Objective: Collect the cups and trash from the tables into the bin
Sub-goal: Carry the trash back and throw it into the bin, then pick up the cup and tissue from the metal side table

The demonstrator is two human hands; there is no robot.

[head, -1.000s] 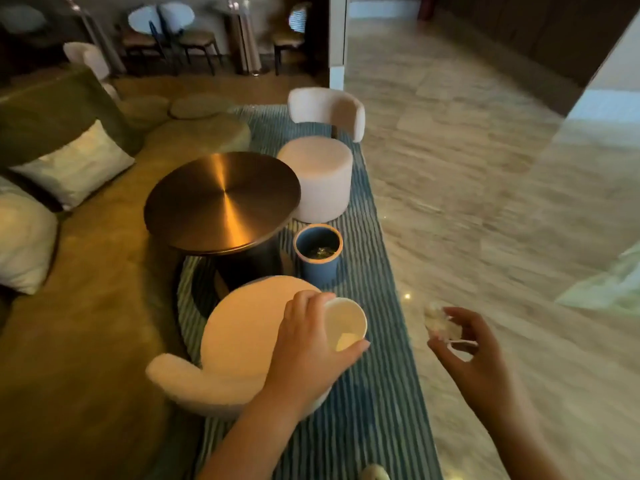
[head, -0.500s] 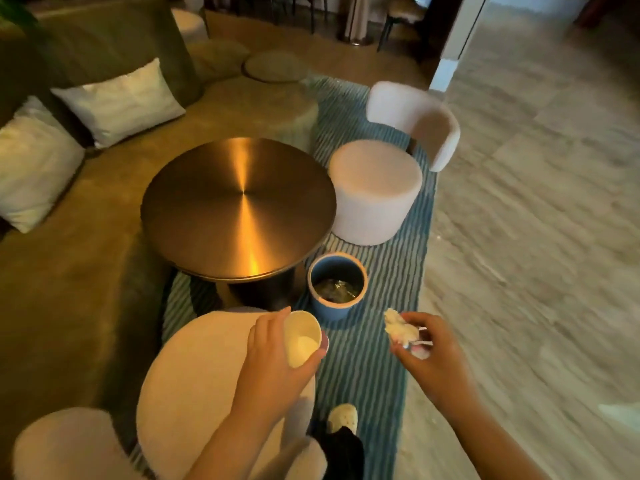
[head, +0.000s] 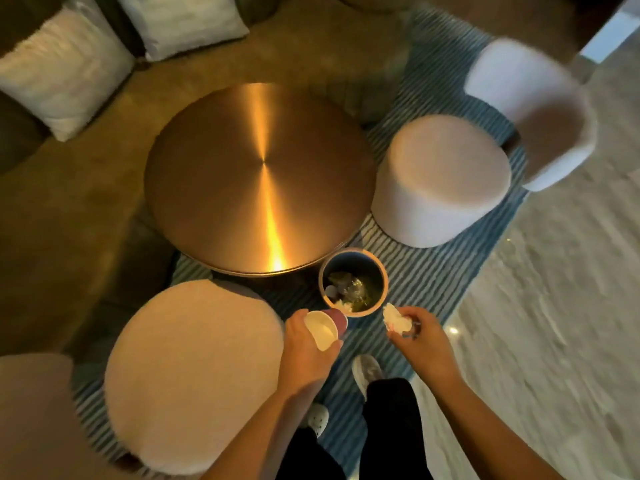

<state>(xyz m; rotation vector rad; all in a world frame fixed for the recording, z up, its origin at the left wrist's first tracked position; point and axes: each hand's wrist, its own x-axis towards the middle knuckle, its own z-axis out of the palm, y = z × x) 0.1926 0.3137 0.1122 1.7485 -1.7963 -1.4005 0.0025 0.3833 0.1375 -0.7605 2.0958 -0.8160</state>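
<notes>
Head view, motion-blurred, worst toward the right edge

- left hand [head: 306, 346]: fingers curled round the side of a paper cup [head: 322, 330], thumb on the near side. Cup is tipped, with its mouth facing up toward the camera and the white inside showing. Outer wall looks pinkish; any print on it is not legible
- right hand [head: 422, 339]: thumb and fingertips pinch a crumpled white tissue [head: 396, 318]. There's something small and thin in the same grip, can't tell what
- bin [head: 382, 273]: round, blue wall, pale rim, open top. It stands on the striped rug [head: 433, 275] with its far rim tucked against the near-right edge of the table [head: 225, 174]. Trash inside: white scraps and something clear and crinkled, on a greenish liner
- cup sits just near-left of the bin rim, tissue just near-right. Both are held in the air and neither is over the opening
- no readable writing anywhere in the frame

Edges / room:
- round brass table top, near edge overhangs a dark base
- near stool [head: 194, 372] is close to the left forearm, its rim just beside the table edge
- far stool [head: 440, 178] is just right of the table, with a chair [head: 533, 109] behind it
- open rug to the right of the bin, running to the stone floor [head: 554, 323]
- sofa [head: 69, 209] with two cushions [head: 62, 67] wraps the left side
- person's shoes [head: 369, 370] are on the rug, between the near stool and the floor edge
</notes>
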